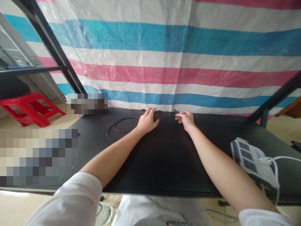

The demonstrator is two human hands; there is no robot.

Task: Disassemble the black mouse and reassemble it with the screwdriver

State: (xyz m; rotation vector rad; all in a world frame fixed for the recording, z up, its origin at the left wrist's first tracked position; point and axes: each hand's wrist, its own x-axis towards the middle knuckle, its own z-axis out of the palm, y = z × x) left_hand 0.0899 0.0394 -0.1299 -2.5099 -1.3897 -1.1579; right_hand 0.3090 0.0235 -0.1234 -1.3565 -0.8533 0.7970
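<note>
My left hand is closed round a dark computer mouse over the far part of the black table. A thin black cable lies in loops to the left of that hand. Between the thumb and fingers of my right hand is a small screwdriver. Its thin metal shaft points up and left, toward the striped sheet; my fingers hide most of the handle. The two hands are apart, and the screwdriver's tip does not touch the mouse.
A white power strip with white cords sits at the table's right, close to my right forearm. Behind the table hangs a striped plastic sheet. Dark metal posts rise at the sides. A red stool stands left. Two areas are pixelated.
</note>
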